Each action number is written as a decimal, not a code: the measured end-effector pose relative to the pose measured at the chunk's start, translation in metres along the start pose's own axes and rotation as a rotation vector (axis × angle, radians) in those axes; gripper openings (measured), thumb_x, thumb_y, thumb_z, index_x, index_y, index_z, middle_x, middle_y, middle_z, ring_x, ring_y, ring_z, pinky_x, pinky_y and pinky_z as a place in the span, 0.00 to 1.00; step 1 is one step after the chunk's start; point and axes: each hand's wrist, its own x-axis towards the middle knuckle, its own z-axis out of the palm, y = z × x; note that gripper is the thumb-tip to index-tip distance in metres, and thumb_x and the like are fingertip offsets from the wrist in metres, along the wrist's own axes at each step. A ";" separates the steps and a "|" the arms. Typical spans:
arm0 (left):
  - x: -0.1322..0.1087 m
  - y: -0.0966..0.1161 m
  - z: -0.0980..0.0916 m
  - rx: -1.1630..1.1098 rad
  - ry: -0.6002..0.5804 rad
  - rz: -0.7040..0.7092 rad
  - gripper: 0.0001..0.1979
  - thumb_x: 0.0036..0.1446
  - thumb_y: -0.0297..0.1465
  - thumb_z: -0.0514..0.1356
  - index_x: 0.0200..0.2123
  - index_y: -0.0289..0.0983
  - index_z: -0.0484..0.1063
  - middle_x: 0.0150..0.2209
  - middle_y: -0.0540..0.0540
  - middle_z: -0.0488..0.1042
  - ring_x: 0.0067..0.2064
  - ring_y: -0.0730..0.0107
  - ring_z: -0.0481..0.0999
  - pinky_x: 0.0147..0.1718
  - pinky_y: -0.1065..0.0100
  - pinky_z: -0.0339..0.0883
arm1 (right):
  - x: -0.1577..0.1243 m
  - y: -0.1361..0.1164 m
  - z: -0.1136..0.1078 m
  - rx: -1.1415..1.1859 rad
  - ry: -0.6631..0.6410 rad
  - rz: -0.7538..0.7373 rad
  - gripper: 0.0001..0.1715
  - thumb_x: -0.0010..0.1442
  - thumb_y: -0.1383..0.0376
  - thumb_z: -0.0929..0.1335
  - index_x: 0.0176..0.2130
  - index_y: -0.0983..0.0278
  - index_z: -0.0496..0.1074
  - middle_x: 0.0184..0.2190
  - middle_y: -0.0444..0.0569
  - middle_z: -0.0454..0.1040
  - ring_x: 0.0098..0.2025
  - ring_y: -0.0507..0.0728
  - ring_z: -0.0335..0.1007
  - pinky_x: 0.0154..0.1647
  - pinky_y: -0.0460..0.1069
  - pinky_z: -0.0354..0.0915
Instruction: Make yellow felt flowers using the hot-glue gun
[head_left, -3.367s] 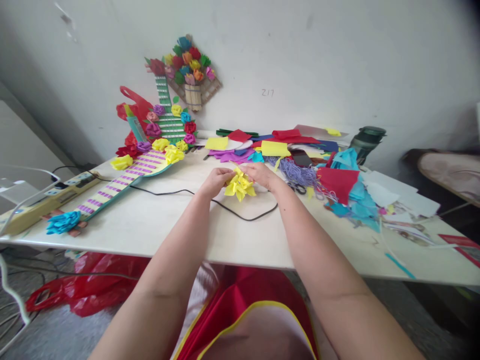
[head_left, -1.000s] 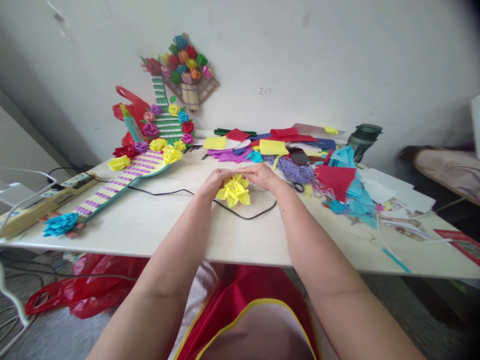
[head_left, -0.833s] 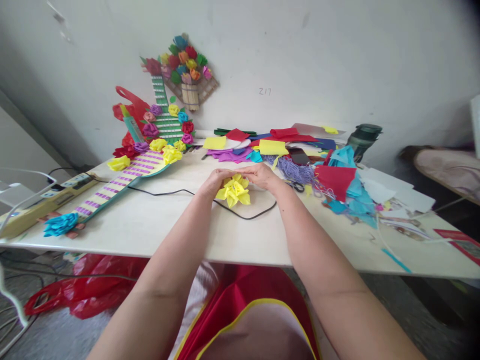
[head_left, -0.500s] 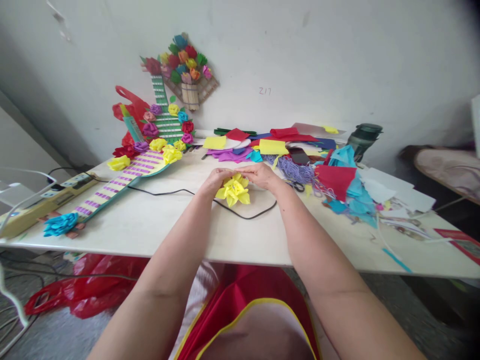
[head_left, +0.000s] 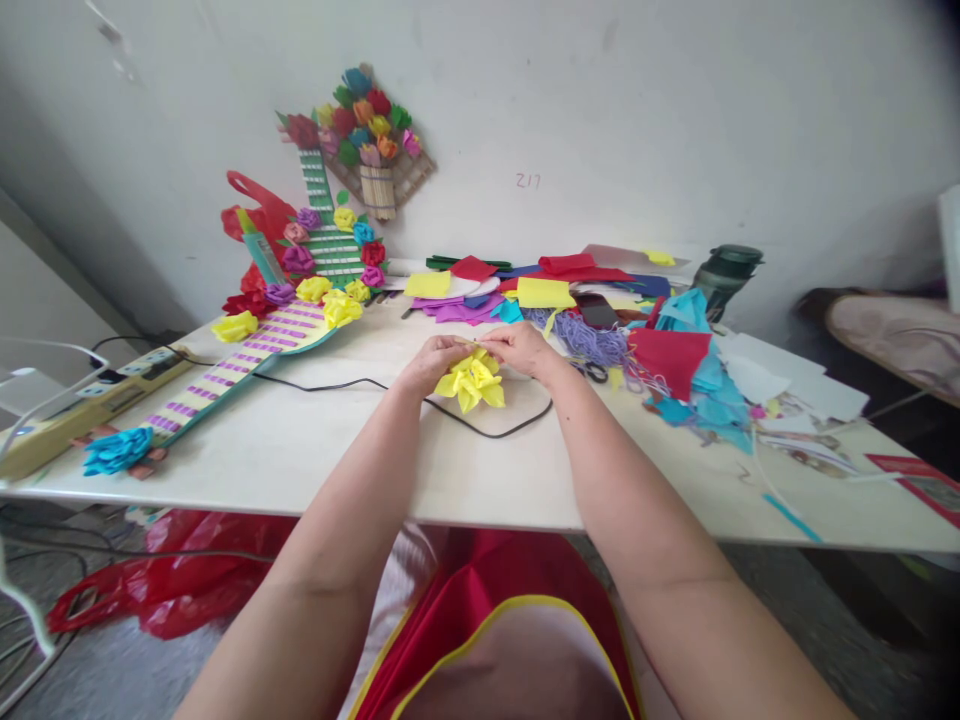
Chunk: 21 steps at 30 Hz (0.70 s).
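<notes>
A yellow paper flower [head_left: 472, 382] with pointed petals is held just above the table in front of me. My left hand [head_left: 433, 364] is closed on its left and far side, the fingertips partly behind the petals. From the right, my right hand [head_left: 523, 350] pinches at the flower's far edge, thumb and fingers together. Exactly what the right fingertips grip is hard to make out. Beneath the flower runs a black cable [head_left: 487, 434] across the white table [head_left: 330, 445].
At left lies a guitar-shaped craft [head_left: 225, 375] with paper flowers, beside a power strip [head_left: 97, 400]. Behind are a green-striped craft [head_left: 330, 240] and a red bag [head_left: 259, 215]. Coloured paper [head_left: 544, 292], purple strings [head_left: 581, 340], scissors [head_left: 596, 372] and a dark bottle [head_left: 726, 278] sit back right.
The flower has turned slightly and shifted a little to the right. My right fingers have drawn into a pinch at its far edge. My left hand stays on it.
</notes>
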 end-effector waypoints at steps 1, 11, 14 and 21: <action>0.000 0.000 0.001 -0.004 -0.007 0.003 0.17 0.35 0.38 0.71 0.27 0.32 0.75 0.22 0.47 0.75 0.23 0.69 0.73 0.25 0.69 0.64 | 0.000 0.000 0.000 -0.012 0.005 0.002 0.13 0.60 0.60 0.69 0.36 0.63 0.83 0.28 0.46 0.79 0.34 0.54 0.71 0.34 0.46 0.61; 0.004 -0.007 -0.001 0.005 -0.021 0.011 0.19 0.36 0.39 0.72 0.29 0.32 0.74 0.23 0.48 0.75 0.23 0.70 0.72 0.25 0.69 0.63 | 0.007 0.007 0.002 0.052 0.053 -0.004 0.07 0.54 0.69 0.72 0.33 0.62 0.84 0.33 0.48 0.80 0.37 0.55 0.75 0.39 0.48 0.67; 0.003 -0.007 0.001 0.010 -0.012 0.014 0.19 0.35 0.38 0.71 0.28 0.33 0.74 0.23 0.48 0.74 0.23 0.71 0.72 0.25 0.69 0.63 | 0.008 0.011 0.003 0.090 0.065 -0.011 0.06 0.52 0.69 0.73 0.31 0.62 0.83 0.33 0.47 0.79 0.36 0.54 0.74 0.38 0.47 0.68; 0.003 -0.004 0.003 0.035 0.037 0.022 0.15 0.36 0.37 0.69 0.26 0.34 0.71 0.21 0.50 0.72 0.22 0.72 0.70 0.24 0.70 0.61 | 0.006 0.006 0.003 0.164 0.106 0.002 0.04 0.51 0.70 0.73 0.29 0.63 0.82 0.38 0.49 0.77 0.37 0.54 0.73 0.37 0.49 0.69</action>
